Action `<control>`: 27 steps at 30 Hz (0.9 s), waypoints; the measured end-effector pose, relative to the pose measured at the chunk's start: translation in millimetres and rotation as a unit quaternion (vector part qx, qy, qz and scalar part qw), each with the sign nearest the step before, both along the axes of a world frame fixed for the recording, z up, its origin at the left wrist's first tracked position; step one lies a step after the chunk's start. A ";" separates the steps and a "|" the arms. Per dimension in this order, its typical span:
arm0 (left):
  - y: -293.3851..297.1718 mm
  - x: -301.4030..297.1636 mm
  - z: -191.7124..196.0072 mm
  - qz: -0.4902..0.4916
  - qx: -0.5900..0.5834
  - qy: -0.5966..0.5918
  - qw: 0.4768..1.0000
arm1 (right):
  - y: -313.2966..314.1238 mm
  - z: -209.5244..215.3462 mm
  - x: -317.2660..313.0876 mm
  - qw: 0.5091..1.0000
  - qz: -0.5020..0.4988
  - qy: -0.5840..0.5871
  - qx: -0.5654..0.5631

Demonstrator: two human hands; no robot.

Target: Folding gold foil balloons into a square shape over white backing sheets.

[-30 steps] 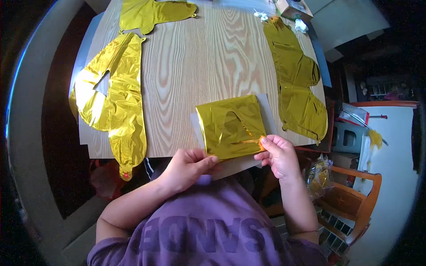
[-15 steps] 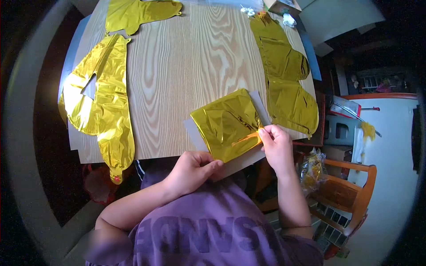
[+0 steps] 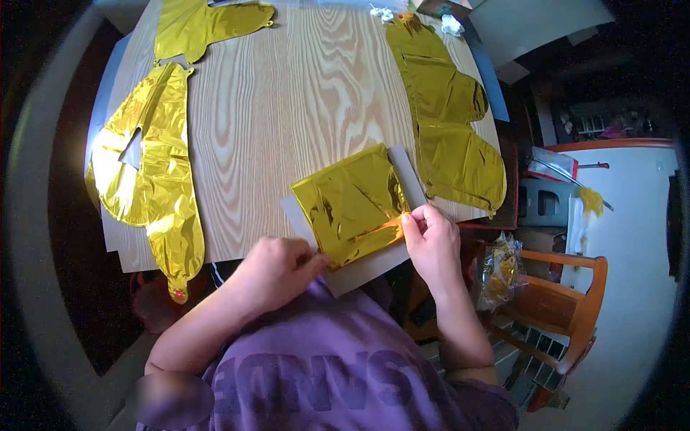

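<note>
A folded gold foil balloon point(image 3: 352, 194) lies on a grey card point(image 3: 366, 271) at the table's near edge. My right hand point(image 3: 435, 237) is closed, its thumb and fingers pinching the balloon's right edge, where an orange glint shows in the foil. At the near left corner, my left hand point(image 3: 277, 269) has its fingers curled, with thumb and fingertips closed on the foil; it is slightly blurred. Creases run across the balloon's top face.
More flat gold balloons rest on the wooden table point(image 3: 251, 136): one at the left point(image 3: 162, 172), one at the far left point(image 3: 208, 29), one at the right point(image 3: 445, 108). Crumpled white pieces point(image 3: 451, 25) and a box are at the far right. A wooden chair point(image 3: 553, 302) stands right.
My left hand has shifted left along the card to the foil's near left corner. My right hand keeps its pinch. The foil's top face looks flatter, and the whole view has shifted slightly.
</note>
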State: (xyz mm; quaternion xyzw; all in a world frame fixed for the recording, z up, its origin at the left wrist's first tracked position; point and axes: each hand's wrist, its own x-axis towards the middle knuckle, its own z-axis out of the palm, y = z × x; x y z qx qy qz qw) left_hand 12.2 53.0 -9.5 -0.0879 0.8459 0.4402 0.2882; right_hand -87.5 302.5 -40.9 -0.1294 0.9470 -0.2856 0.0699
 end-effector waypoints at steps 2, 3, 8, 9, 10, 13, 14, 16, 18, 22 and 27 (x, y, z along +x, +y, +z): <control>3.2 -5.2 1.4 0.000 -0.089 0.143 0.986 | 1.9 -1.5 0.4 1.000 -0.005 -0.007 -0.008; 6.7 -9.3 1.0 0.001 -0.124 0.244 0.962 | 1.8 -1.4 -0.1 1.000 -0.006 -0.010 -0.015; 35.6 -48.7 -32.1 -0.113 -0.152 0.507 0.841 | 0.9 1.0 0.1 0.999 -0.011 -0.028 -0.027; 40.9 -59.4 -40.8 -0.136 -0.174 0.499 0.838 | 1.3 1.4 -1.4 0.999 -0.012 -0.026 -0.025; 45.5 -68.6 -49.3 -0.160 -0.196 0.491 0.834 | 3.4 -1.5 -1.6 0.999 -0.008 -0.019 -0.030; 47.8 -83.9 -59.2 -0.199 -0.211 0.468 0.835 | 8.0 -8.0 -3.2 0.999 -0.009 -0.014 -0.047; 47.5 -86.0 -60.3 -0.207 -0.209 0.460 0.838 | 6.2 -4.8 -3.2 0.998 -0.016 -0.022 -0.055; 49.1 -86.1 -58.8 -0.206 -0.214 0.453 0.841 | 5.0 -0.5 -3.5 0.996 -0.028 -0.038 -0.069; 50.4 -86.2 -58.6 -0.202 -0.214 0.442 0.848 | 5.3 0.7 -4.7 0.995 -0.039 -0.053 -0.076; 52.1 -87.8 -62.1 -0.198 -0.210 0.453 0.844 | 10.2 -7.4 -6.7 0.998 -0.011 -0.009 -0.065; 52.6 -88.3 -60.0 -0.205 -0.210 0.448 0.844 | 7.7 -0.9 -3.3 0.998 -0.032 -0.027 -0.057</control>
